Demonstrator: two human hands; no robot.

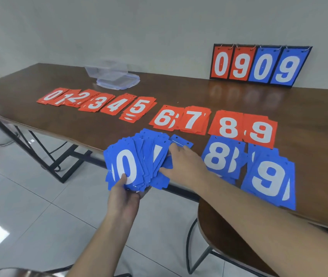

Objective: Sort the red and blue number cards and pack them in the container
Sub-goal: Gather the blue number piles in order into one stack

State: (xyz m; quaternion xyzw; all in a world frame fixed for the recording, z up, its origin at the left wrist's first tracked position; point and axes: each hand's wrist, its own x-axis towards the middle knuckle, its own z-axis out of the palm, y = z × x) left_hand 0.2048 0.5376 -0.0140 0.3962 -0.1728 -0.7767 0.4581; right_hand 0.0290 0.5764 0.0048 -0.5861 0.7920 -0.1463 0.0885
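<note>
Left hand (123, 191): grips fanned blue cards (137, 162) – left of the blue 8 pile (222, 156).
Right hand (185, 162): fingers curled onto the fan's right edge.
Red piles (139, 108): row behind the blue 8 pile.
Container (107, 71): far left – behind them.

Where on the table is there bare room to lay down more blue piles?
Bare wood lies in front of the red row from 0 to 5, left of the blue fan, and between the container and scoreboard. The blue 8 and blue 9 corner is crowded.
</note>
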